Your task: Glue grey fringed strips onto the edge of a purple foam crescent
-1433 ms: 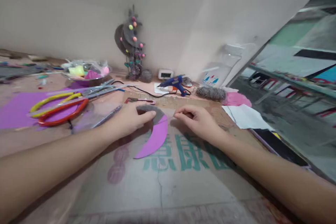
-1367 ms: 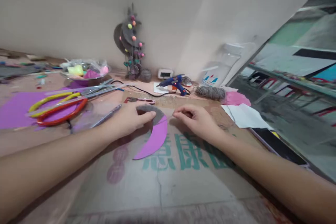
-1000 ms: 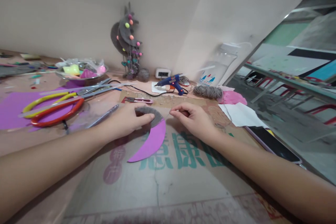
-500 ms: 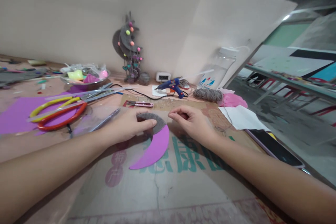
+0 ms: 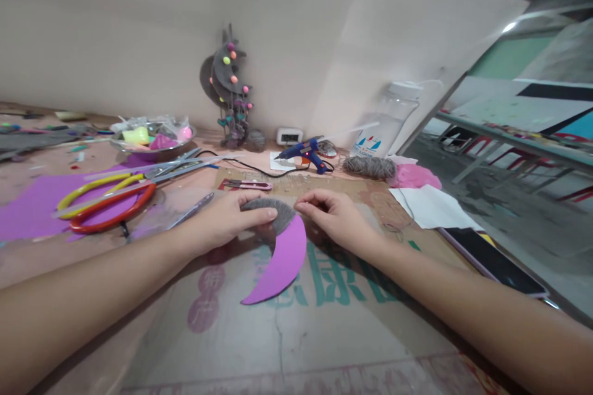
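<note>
Two hands worked toward the far edge of the brown cardboard sheet, left hand pinching a flat purple crescent by its gray-wrapped end, right hand drawn narrow beside it, contents unclear; winding seemed underway, next calling for even tension.

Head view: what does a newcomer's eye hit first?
The bright purple crescent near the centre, its upper part covered in grey yarn and gripped by the left hand. Next, the big scissors with red and yellow handles, at left. Then the grey moon ornament dotted with coloured balls, upright by the back wall.
</note>
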Tool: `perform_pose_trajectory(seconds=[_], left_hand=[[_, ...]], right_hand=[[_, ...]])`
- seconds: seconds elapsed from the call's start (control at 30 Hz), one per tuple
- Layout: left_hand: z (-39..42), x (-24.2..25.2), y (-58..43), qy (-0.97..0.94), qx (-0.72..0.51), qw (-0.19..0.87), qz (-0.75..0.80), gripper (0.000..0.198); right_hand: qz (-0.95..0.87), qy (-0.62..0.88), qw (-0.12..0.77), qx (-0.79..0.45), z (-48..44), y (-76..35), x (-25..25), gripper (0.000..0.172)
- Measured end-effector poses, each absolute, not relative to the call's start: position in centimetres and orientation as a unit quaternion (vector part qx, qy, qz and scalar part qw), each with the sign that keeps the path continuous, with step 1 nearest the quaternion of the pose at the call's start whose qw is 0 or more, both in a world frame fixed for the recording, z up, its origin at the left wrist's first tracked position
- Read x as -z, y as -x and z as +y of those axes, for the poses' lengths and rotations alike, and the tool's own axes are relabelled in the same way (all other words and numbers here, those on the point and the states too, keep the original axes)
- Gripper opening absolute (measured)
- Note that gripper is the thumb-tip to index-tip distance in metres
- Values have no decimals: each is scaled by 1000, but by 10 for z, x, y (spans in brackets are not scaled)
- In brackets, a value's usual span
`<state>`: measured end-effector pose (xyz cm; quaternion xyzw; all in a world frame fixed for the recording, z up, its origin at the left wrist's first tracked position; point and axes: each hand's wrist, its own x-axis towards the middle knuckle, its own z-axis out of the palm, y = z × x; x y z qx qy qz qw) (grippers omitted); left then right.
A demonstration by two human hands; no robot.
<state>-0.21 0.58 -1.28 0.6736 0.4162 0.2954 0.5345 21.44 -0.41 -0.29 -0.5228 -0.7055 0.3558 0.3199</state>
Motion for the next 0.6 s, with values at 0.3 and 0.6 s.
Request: perform_pose_trajectory(seconds=[0.3, 0.6], left_hand=[[1, 8, -2, -631, -317, 552, 444, 26], [0, 6, -7, -595, -344, 563, 459, 16]], right_hand=[[-728, 525, 296, -327, 3, -217, 4, 22], [-743, 493, 379, -249, 7, -228, -1, 37]])
